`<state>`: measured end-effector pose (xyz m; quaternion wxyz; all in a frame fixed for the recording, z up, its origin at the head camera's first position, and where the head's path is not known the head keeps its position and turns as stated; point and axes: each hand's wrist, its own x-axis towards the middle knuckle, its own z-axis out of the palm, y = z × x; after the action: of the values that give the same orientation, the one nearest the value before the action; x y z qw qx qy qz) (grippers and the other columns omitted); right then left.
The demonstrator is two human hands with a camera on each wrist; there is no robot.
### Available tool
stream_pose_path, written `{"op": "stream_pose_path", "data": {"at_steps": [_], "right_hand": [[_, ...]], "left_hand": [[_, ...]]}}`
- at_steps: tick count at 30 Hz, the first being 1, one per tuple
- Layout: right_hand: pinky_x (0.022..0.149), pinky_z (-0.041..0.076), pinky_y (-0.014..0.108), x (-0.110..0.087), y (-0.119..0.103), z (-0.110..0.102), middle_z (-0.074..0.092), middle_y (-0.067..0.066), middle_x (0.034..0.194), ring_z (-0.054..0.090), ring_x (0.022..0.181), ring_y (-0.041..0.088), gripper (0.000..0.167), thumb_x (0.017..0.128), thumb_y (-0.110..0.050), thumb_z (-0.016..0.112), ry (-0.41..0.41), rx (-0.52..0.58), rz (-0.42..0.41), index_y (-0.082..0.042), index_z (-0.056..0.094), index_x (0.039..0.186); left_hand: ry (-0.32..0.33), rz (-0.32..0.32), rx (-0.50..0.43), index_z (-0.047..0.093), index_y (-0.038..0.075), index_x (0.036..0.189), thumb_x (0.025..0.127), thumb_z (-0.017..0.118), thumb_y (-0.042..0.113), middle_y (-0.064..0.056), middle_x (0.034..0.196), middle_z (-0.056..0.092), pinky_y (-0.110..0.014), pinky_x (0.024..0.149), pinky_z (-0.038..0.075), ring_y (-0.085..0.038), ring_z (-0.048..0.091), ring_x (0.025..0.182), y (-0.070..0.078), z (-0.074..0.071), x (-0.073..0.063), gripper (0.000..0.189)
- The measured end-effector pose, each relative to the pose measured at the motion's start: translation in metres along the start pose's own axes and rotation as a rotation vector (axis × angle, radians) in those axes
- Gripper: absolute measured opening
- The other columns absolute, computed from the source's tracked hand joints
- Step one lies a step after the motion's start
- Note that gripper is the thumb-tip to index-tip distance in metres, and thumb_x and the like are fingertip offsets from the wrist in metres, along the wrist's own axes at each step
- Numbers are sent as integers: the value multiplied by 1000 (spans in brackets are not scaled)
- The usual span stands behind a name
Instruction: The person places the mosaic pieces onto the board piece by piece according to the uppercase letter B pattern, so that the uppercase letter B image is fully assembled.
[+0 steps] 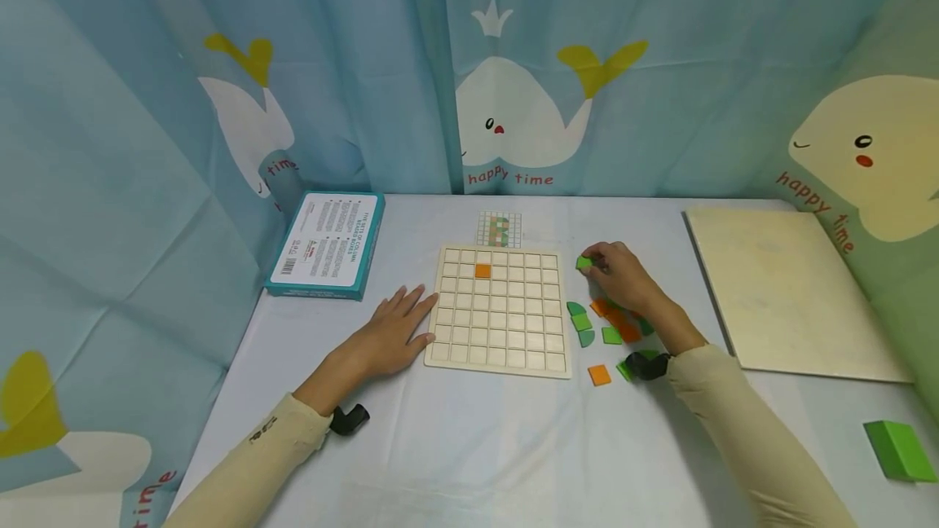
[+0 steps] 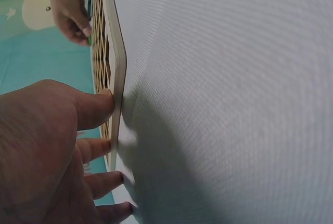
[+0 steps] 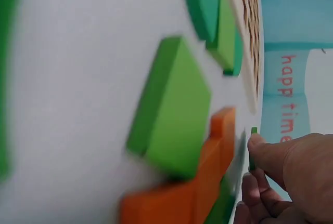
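just off the far right corner of the grid board (image 1: pixel 498 305), pinching a green piece (image 1: pixel 584 263) in the right hand (image 1: pixel 622 275). judging by the board, barely begun: showing just one orange square (image 1: pixel 482 270) seated, with many loose orange and green pieces (image 1: pixel 599 375) lying unplaced to the right. touching the left edge with the left hand (image 1: pixel 392 334), fairly flat and gripping nothing. beyond, near the far edge, a patterned card (image 1: pixel 499 229).

We see a cream board (image 1: pixel 498 337) with a square grid, one orange tile (image 1: pixel 482 271) on it, more orange pieces (image 1: pixel 599 375), light green square pieces (image 1: pixel 611 336) and darker, bluish-green curved pieces (image 1: pixel 586 339). The card (image 1: pixel 500 230) shows us orange and green on a white grid. The box (image 1: pixel 330 247) is teal with a white panel (image 1: pixel 315 222), the bench (image 1: pixel 440 446) white, the curtain (image 1: pixel 396 63) blue, printed with white whales (image 1: pixel 528 116) and red lettering (image 1: pixel 510 178).
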<state>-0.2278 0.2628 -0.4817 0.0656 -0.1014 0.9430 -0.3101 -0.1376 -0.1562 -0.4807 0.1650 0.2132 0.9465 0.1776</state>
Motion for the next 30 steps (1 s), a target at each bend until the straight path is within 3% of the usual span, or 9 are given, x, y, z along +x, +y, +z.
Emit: {"op": "stream_pose_path", "data": {"at_steps": [10,19,24,30], "right_hand": [[106,49,59,15,-41,16,52,31,133,56,122,46,34,108,-10,60,-31,54,-68,10,57,136],[104,42,61,24,-81,47,57,23,129,60,116,38,30,107,-12,62,-102,12,-139,3,63,134],[97,44,57,28,-92,62,62,16,122,60,111,33,26,105,-16,67,-77,-59,-200,-2,66,127],[90,47,54,26,-102,68,65,15,115,61,106,35,18,102,-9,70,-46,-92,-245,-2,70,118]], "left_hand": [[1,-1,10,26,14,169,111,52,40,-15,176,17,-63,129,14,-43,8,163,-1,0,0,69],[-10,-19,27,23,19,170,111,50,44,-12,177,15,-62,129,14,-41,7,163,-2,2,2,70],[-8,-15,24,23,19,170,111,50,44,-12,177,15,-62,129,13,-41,7,163,-2,1,2,70],[1,-10,16,25,17,170,110,52,43,-13,177,16,-63,129,14,-42,8,163,-1,1,2,70]]}}
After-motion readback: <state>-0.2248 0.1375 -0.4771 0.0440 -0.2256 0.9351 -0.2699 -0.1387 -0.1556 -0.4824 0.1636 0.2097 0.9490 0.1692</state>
